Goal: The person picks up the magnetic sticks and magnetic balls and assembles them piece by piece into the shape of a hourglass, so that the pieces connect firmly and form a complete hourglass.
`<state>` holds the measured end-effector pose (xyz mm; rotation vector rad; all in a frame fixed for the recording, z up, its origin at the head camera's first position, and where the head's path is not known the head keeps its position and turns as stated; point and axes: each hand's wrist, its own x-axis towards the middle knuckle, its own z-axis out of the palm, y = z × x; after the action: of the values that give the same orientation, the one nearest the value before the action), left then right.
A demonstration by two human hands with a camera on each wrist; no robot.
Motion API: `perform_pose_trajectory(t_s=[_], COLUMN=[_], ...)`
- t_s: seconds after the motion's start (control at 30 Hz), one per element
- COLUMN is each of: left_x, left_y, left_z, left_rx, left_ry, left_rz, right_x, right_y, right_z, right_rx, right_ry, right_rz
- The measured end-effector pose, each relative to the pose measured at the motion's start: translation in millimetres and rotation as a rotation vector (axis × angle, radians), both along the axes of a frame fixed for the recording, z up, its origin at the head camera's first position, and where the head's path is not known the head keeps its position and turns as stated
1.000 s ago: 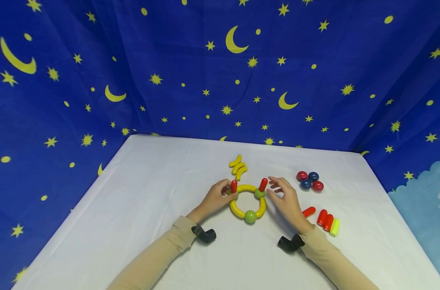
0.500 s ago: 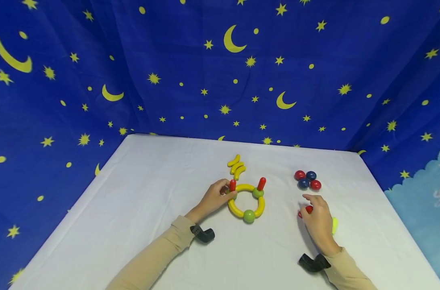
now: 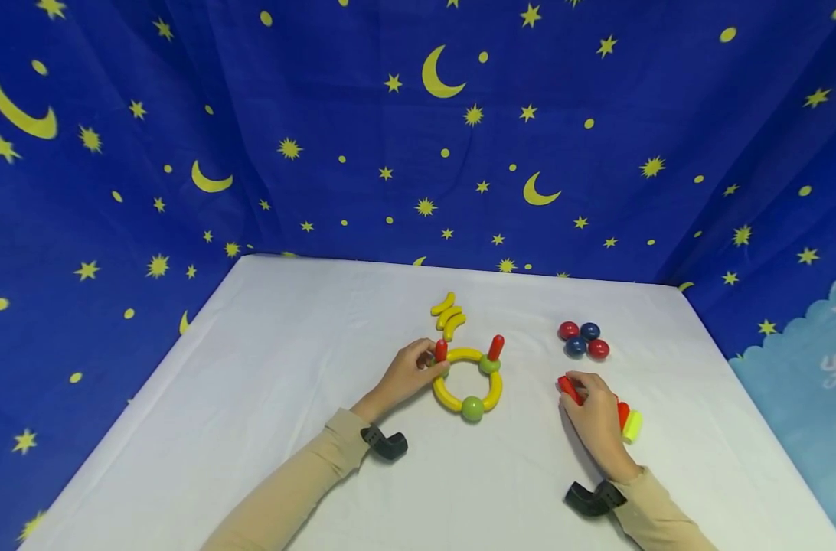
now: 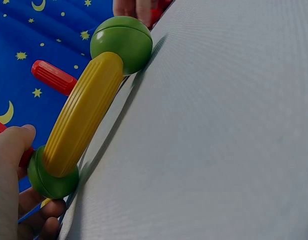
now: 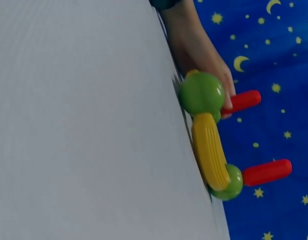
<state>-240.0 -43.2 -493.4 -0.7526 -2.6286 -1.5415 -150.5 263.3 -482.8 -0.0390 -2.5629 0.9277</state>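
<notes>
Red stick (image 3: 566, 387), newly between the right fingers (image 3: 587, 378)

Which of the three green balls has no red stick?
The green ball on the near side of the ring; each far ball has a red stick.

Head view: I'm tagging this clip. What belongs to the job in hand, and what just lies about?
Seemingly in the job:
yellow-and-green ring, held by the left hand
two red rods standing on it
gripped red rod, in the right hand

Lying about, perhaps spares:
three yellow curves
two red balls
two blue balls
lime rod
partly hidden red rod
</notes>
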Motion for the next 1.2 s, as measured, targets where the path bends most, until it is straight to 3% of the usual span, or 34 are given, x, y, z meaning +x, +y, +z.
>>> perform_pose_trajectory(t_s=[0.23,0.43,0.6,0.77,0.97,1.2], left_x=[1.7,2.0,1.9,1.8,1.3,1.8], left_y=[-0.3,-1.0,-1.0,-0.8,-0.9,-0.5], left_z=[1.4,2.0,2.7,3.0,1.9,2.3], left_rx=[0.018,0.015,0.012,0.001,-0.006,0.002], left_ry=[0.010,0.007,0.004,0.004,0.002,0.003], left_rz=[0.004,0.004,-0.003,-0.006,0.001,0.002], right_x=[-3.6,-5.4,-6.6,-2.6,3.3,11.8], right_y=[-19,-55,-84,-100,-106,-109], right_z=[7.2,18.9,20.2,18.7,17.1,37.2], right_rx=[-0.282,-0.424,-0.523,-0.498,-0.424,-0.362], right_ry=[0.105,0.144,0.163,0.163,0.122,0.169], right_rz=[0.064,0.267,0.454,0.563,0.573,0.597])
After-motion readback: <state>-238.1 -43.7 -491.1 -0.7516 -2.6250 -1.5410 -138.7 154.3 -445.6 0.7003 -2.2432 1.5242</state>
